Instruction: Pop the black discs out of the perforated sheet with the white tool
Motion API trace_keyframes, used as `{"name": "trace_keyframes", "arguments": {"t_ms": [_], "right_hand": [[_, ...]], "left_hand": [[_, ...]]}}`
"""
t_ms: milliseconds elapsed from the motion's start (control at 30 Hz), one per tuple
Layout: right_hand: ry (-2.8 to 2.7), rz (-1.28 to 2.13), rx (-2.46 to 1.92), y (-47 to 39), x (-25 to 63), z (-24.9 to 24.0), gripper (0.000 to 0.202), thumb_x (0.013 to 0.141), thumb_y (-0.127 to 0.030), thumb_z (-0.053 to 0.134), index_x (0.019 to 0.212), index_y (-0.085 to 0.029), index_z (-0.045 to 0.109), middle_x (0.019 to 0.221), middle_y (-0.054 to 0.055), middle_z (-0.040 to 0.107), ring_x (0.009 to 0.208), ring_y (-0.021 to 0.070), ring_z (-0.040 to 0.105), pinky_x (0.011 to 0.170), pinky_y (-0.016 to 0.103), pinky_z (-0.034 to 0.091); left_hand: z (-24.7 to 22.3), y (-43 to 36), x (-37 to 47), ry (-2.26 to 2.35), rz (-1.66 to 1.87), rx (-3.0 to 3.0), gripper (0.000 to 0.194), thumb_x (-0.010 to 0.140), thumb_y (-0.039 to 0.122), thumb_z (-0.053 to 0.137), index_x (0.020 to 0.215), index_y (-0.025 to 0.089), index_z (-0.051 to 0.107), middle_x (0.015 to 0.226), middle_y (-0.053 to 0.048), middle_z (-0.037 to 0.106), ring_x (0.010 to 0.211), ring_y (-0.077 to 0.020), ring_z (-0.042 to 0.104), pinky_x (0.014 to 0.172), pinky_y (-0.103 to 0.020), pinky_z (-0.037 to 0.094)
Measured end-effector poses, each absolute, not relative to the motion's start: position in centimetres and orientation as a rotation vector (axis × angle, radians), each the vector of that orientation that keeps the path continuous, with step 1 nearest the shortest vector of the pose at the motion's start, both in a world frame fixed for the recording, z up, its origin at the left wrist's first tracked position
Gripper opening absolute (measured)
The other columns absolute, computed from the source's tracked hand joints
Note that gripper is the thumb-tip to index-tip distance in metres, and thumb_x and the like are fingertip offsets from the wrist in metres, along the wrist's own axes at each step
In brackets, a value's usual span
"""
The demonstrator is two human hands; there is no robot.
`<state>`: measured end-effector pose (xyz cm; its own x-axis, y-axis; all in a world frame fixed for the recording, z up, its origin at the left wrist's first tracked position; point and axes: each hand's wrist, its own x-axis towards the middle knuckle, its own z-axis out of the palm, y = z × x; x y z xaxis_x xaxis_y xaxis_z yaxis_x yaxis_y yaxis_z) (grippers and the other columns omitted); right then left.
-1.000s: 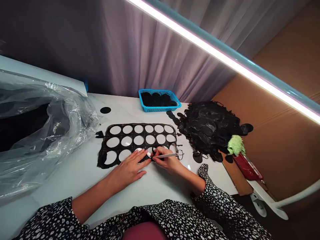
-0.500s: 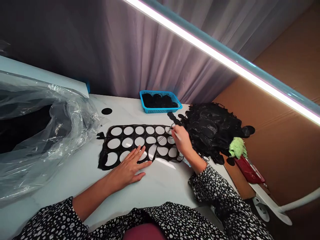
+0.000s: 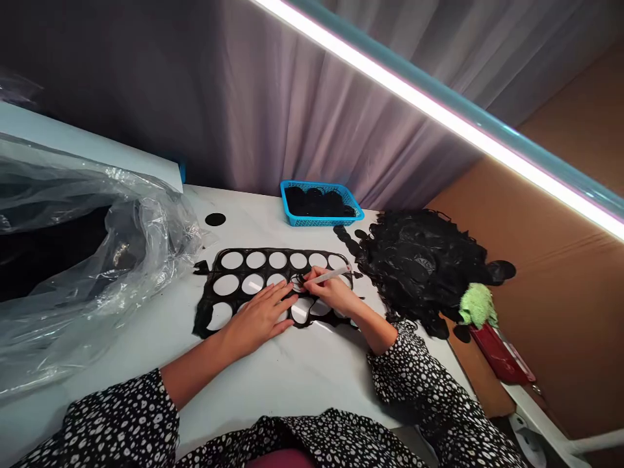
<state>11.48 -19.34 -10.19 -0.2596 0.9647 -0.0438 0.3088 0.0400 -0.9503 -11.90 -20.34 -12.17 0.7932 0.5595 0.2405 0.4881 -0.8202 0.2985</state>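
Note:
A thin black sheet [image 3: 279,275] with rows of round holes lies flat on the white table; white surface shows through the holes. My left hand [image 3: 260,317] rests flat over its lower middle, fingers stretched out and slightly apart. My right hand [image 3: 329,290] is closed on a slim white pen-like tool [image 3: 336,272], with the tip by a middle-row hole just right of my left fingers. A small dark curl shows at the tip; exactly what it is I cannot make out. The sheet's lower right edge looks loose and uneven.
A blue basket [image 3: 324,221] of black discs stands at the back. A black scrap heap [image 3: 424,260] fills the right, near a green cloth [image 3: 478,304] and red case [image 3: 502,356]. Clear plastic [image 3: 160,227] covers the left. One black disc [image 3: 215,220] lies alone behind the sheet.
My right hand has moved left with the tool, from the sheet's upper right to its middle row. My left hand stays flat on the sheet. The view has shifted slightly.

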Motion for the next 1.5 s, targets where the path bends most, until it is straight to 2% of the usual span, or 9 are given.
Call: {"name": "trace_keyframes", "arguments": {"t_ms": [167, 433, 733, 933, 1033, 1133, 1300, 1400, 1500], "right_hand": [[-1.806, 1.109, -1.293, -20.0, 11.1, -10.7, 0.025, 0.085, -0.032, 0.059, 0.067, -0.021, 0.044, 0.074, 0.0, 0.056, 0.083, 0.0175, 0.056, 0.071, 0.027, 0.041], [-1.901, 1.009, -1.298, -19.9, 11.1, -10.6, 0.021, 0.085, -0.024, 0.058, 0.069, -0.02, 0.045, 0.079, 0.001, 0.057, 0.074, 0.0151, 0.052, 0.066, 0.026, 0.038], [-2.341, 0.457, -1.277, -21.3, 9.8, -10.5, 0.013, 0.093, -0.016, 0.043, 0.082, -0.021, 0.049, 0.089, 0.009, 0.058, 0.083, 0.0223, 0.047, 0.077, 0.034, 0.039], [-1.77, 0.088, -1.776, -15.1, 15.3, -9.0, 0.015, 0.087, -0.016, 0.044, 0.072, -0.021, 0.043, 0.078, 0.007, 0.057, 0.076, 0.021, 0.047, 0.07, 0.032, 0.037], [-1.528, 0.308, -1.743, -13.3, 17.4, -8.9, 0.02, 0.083, -0.023, 0.052, 0.067, -0.022, 0.04, 0.072, 0.002, 0.056, 0.069, 0.0168, 0.049, 0.063, 0.029, 0.038], [-1.301, 0.819, -1.521, -13.2, 17.2, -9.3, 0.025, 0.077, -0.031, 0.062, 0.066, -0.022, 0.041, 0.071, 0.001, 0.056, 0.072, 0.0166, 0.057, 0.056, 0.025, 0.042], [-0.957, 1.497, -1.216, -14.0, 14.4, -10.1, 0.038, 0.067, -0.034, 0.079, 0.071, -0.021, 0.043, 0.083, 0.003, 0.064, 0.088, 0.0188, 0.067, 0.066, 0.026, 0.053], [-1.068, 1.571, -1.183, -14.4, 13.1, -10.5, 0.034, 0.071, -0.036, 0.076, 0.072, -0.02, 0.046, 0.084, 0.003, 0.067, 0.084, 0.0154, 0.066, 0.076, 0.028, 0.052], [-1.409, 1.393, -1.247, -14.9, 12.3, -10.9, 0.025, 0.077, -0.034, 0.069, 0.074, -0.02, 0.049, 0.084, 0.002, 0.068, 0.081, 0.0147, 0.063, 0.071, 0.027, 0.047]], "left_hand": [[-12.6, -20.5, -12.2, 0.845, 0.504, 2.757, 0.043, 0.101, 0.042, 0.048, 0.138, 0.022, 0.051, 0.154, -0.011, 0.039, 0.143, -0.0257, 0.034, 0.116, -0.045, 0.032], [-12.7, -20.4, -12.2, 0.857, 0.5, 2.747, 0.049, 0.1, 0.043, 0.049, 0.144, 0.021, 0.045, 0.156, -0.012, 0.034, 0.145, -0.0258, 0.03, 0.118, -0.045, 0.029], [-12.8, -20.1, -12.4, 0.858, 0.483, 2.75, 0.049, 0.1, 0.043, 0.049, 0.143, 0.02, 0.045, 0.158, -0.011, 0.031, 0.146, -0.0259, 0.029, 0.118, -0.044, 0.028], [-12.4, -20.6, -12.7, 0.868, 0.486, 2.748, 0.048, 0.1, 0.041, 0.049, 0.144, 0.022, 0.044, 0.159, -0.01, 0.028, 0.146, -0.0287, 0.026, 0.116, -0.047, 0.031], [-11.4, -20.4, -12.5, 0.898, 0.482, 2.755, 0.046, 0.098, 0.045, 0.051, 0.139, 0.022, 0.05, 0.154, -0.013, 0.037, 0.141, -0.0308, 0.037, 0.11, -0.048, 0.039], [-10.4, -19.3, -11.6, 0.967, 0.535, 2.746, 0.041, 0.099, 0.043, 0.051, 0.133, 0.021, 0.055, 0.14, -0.013, 0.052, 0.13, -0.0295, 0.05, 0.102, -0.046, 0.047], [-11.4, -16.7, -10.0, 0.972, 0.57, 2.773, 0.045, 0.099, 0.042, 0.051, 0.136, 0.016, 0.051, 0.144, -0.014, 0.05, 0.137, -0.0296, 0.043, 0.111, -0.048, 0.038], [-12.9, -16.3, -10.0, 1.011, 0.529, 2.764, 0.045, 0.1, 0.043, 0.048, 0.138, 0.019, 0.051, 0.15, -0.012, 0.045, 0.141, -0.0285, 0.038, 0.114, -0.048, 0.034], [-13.6, -16.5, -10.3, 1.036, 0.511, 2.747, 0.047, 0.1, 0.046, 0.048, 0.14, 0.021, 0.049, 0.154, -0.011, 0.039, 0.143, -0.0279, 0.034, 0.115, -0.047, 0.032]]}}
